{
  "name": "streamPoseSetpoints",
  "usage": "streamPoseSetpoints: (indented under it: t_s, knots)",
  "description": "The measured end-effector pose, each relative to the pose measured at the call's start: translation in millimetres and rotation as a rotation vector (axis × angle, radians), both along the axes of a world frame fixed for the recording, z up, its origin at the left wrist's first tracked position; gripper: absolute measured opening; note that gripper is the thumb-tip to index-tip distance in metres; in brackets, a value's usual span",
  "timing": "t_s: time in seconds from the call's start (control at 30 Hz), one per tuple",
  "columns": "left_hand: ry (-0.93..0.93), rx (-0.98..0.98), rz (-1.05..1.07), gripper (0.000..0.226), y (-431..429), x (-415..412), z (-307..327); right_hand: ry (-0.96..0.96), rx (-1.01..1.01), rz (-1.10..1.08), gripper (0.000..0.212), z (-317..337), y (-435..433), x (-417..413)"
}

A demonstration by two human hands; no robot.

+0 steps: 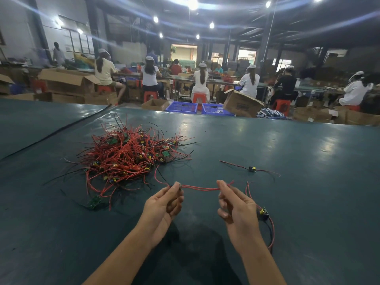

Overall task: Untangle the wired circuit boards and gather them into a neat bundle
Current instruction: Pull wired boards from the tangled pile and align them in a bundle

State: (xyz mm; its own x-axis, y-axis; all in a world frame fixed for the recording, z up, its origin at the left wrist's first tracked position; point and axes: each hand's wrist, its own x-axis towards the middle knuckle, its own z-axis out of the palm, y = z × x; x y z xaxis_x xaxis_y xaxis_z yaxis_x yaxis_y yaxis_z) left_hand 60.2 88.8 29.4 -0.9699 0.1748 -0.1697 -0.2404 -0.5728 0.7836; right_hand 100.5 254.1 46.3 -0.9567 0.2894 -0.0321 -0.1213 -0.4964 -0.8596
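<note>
We held one wired circuit board (180, 187) up over the dark green bench (287, 140), just in front of us. The fingers (174, 189) of our left hand (164, 204) pinched the little board itself. The fingers (223, 187) of our right hand (236, 206) pinched the far ends of its red wires (199, 188). The wires ran almost straight from one hand to the other. We think we held our hands apart like this to pull the wires flat, so this one could lie neatly with others. A thin tail of wire went from our left hand toward the big pile (131, 155), and we could not tell if it was free or caught there. The pile lay on our left, a messy heap of red and black wires and small boards, so most of the job was not done yet. Two more boards lay away from the pile on our right: a far board (252, 169) with its wires spread out, and a near board (263, 213) just beside our right hand. We guess that side was for the sorted ones, kept apart so they would not tangle.
</note>
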Motion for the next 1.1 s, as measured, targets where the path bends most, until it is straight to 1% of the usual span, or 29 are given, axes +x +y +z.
streamPoseSetpoints:
  t_s: [0.03,0.1,0.17,0.2,0.27,0.33,0.4,0.43,0.53,0.6,0.63,0.67,0.73,0.8,0.83,0.93,1.1]
  knots:
    - [-0.013,0.02,-0.008,0.017,-1.0,-0.8,1.2,0.026,0.01,0.067,0.021,0.4,-0.1,1.5]
    - [-0.045,0.062,-0.024,0.02,-3.7,-3.1,2.5,0.06,-0.031,0.194,0.029,-0.3,2.2,3.4]
    - [-0.065,0.094,-0.056,0.025,-6.5,-5.0,2.5,0.048,-0.075,0.243,0.04,-1.6,4.4,3.6]
    - [-0.058,0.1,-0.084,0.029,-7.2,-6.0,1.8,0.016,-0.062,0.231,0.04,-2.4,3.8,2.7]
    - [-0.018,0.084,-0.163,0.04,-6.1,-6.2,0.0,-0.078,0.039,0.157,0.028,-5.2,-2.9,-0.3]
    - [0.049,-0.012,-0.231,0.045,-2.9,-5.1,-3.0,-0.158,0.191,0.09,0.021,-9.7,-13.5,-3.5]
    - [0.127,-0.179,-0.29,0.048,-0.1,-2.2,-5.3,-0.186,0.314,0.094,0.023,-13.5,-24.3,-3.0]
    - [0.159,-0.242,-0.32,0.048,1.0,-0.3,-6.1,-0.187,0.334,0.115,0.024,-13.9,-28.8,-1.4]
    - [0.172,-0.289,-0.332,0.054,3.6,2.3,-7.0,-0.193,0.275,0.15,0.026,-14.5,-34.6,0.8]
    - [0.172,-0.31,-0.295,0.056,5.7,3.1,-7.3,-0.2,0.243,0.1,0.024,-15.7,-34.9,0.1]
    - [0.194,-0.331,-0.283,0.052,6.3,4.2,-7.5,-0.198,0.22,0.064,0.022,-16.2,-35.0,-0.3]
    - [0.233,-0.367,-0.28,0.043,6.7,5.8,-7.4,-0.193,0.204,0.028,0.02,-16.9,-35.2,-0.8]
    - [0.335,-0.485,-0.272,0.028,7.8,10.2,-5.9,-0.177,0.202,-0.023,0.019,-17.9,-36.2,-1.3]
    - [0.417,-0.58,-0.224,0.027,9.4,12.9,-4.6,-0.174,0.199,-0.047,0.019,-18.2,-37.4,-2.0]
    - [0.44,-0.599,-0.204,0.03,10.3,13.6,-4.2,-0.186,0.196,-0.057,0.019,-17.4,-37.5,-2.5]
    - [0.465,-0.634,-0.234,0.037,11.6,15.5,-2.3,-0.261,0.161,-0.103,0.021,-14.6,-32.5,-5.8]
    - [0.43,-0.599,-0.358,0.035,10.8,16.1,0.5,-0.348,0.047,-0.222,0.013,-12.8,-9.1,-15.8]
